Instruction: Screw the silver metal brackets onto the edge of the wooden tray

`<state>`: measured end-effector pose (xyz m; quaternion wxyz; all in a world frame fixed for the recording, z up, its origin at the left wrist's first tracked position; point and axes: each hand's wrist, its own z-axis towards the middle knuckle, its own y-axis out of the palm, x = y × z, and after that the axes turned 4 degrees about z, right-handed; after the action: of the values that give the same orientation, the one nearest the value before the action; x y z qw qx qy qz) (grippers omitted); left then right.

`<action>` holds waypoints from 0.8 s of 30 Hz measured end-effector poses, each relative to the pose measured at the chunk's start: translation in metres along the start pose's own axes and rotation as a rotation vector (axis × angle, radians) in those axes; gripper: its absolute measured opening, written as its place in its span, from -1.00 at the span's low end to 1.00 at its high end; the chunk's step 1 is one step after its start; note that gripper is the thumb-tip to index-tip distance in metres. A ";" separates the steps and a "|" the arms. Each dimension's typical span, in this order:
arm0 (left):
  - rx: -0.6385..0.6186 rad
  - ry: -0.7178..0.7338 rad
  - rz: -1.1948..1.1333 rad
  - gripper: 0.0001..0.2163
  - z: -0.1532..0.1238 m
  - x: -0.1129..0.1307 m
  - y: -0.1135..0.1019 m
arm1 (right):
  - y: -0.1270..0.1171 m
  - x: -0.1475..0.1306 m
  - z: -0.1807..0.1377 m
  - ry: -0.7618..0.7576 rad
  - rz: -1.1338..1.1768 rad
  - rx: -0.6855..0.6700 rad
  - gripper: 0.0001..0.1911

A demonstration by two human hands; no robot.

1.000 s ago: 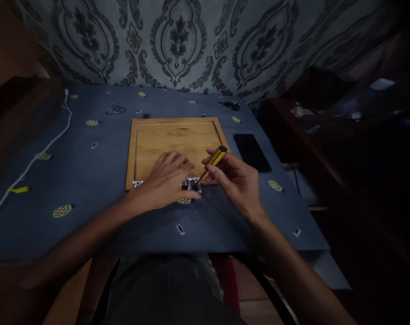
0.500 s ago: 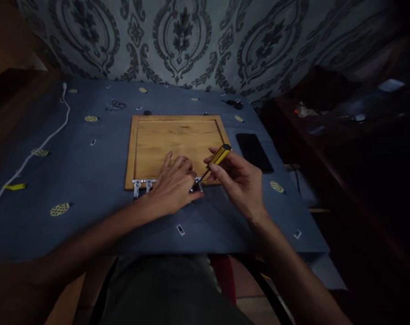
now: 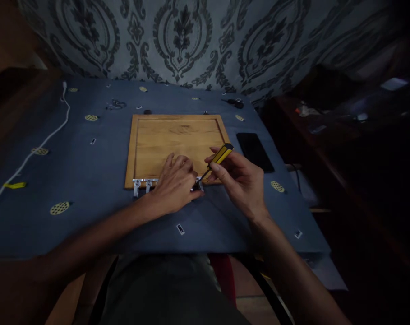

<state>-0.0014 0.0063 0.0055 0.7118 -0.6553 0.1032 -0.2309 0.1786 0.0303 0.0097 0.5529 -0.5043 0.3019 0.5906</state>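
A wooden panel point(image 3: 181, 144) with a raised frame lies flat on the table. Along its near edge sit metal hinges: one at the left corner point(image 3: 136, 187), another beside it point(image 3: 148, 183), and a third hinge point(image 3: 199, 183) toward the right. My left hand point(image 3: 176, 185) lies over the near edge, fingers bent on the wood and thumb below, closed around the right-hand hinge, which it partly hides. In my right hand point(image 3: 241, 180) is a yellow and black screwdriver point(image 3: 221, 155), tilted, its shaft pointing down-left to that hinge. The tip's exact contact is hard to see.
A black phone point(image 3: 255, 152) lies right of the panel. Behind it are a dark keys-like item point(image 3: 235, 104) and a small clear tangled thing point(image 3: 116, 104). A white cable point(image 3: 49, 135) with a yellow tag point(image 3: 15, 185) runs along the left. A patterned curtain point(image 3: 181, 40) hangs behind the table.
Both hands keep nearly the same place. The screwdriver stays at the right-hand hinge, its handle turned very slightly; the view has shifted a little.
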 end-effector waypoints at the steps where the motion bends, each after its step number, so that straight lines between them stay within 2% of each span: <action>1: 0.006 0.003 -0.003 -0.67 0.000 0.000 0.000 | 0.000 0.000 0.000 -0.004 -0.006 0.003 -0.58; 5: 0.002 0.013 -0.009 -0.68 0.000 0.000 0.001 | 0.000 -0.001 0.002 -0.015 -0.032 0.017 -0.59; 11: 0.004 0.009 -0.057 -0.69 0.001 0.000 0.002 | 0.001 0.000 0.005 -0.016 -0.037 0.048 -0.70; 18: 0.023 0.030 -0.057 -0.66 0.002 -0.002 0.004 | 0.004 0.006 0.005 -0.023 -0.075 0.163 -0.64; 20: 0.015 0.029 -0.068 -0.66 0.002 -0.003 0.003 | 0.003 0.005 0.005 -0.017 -0.088 0.148 -0.68; 24: -0.015 0.023 -0.088 -0.64 0.002 -0.003 0.003 | -0.005 -0.001 0.005 0.021 -0.081 0.024 -0.69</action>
<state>-0.0022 0.0093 0.0027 0.6947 -0.6618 0.0845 -0.2687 0.1820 0.0352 0.0132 0.5792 -0.5159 0.2940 0.5586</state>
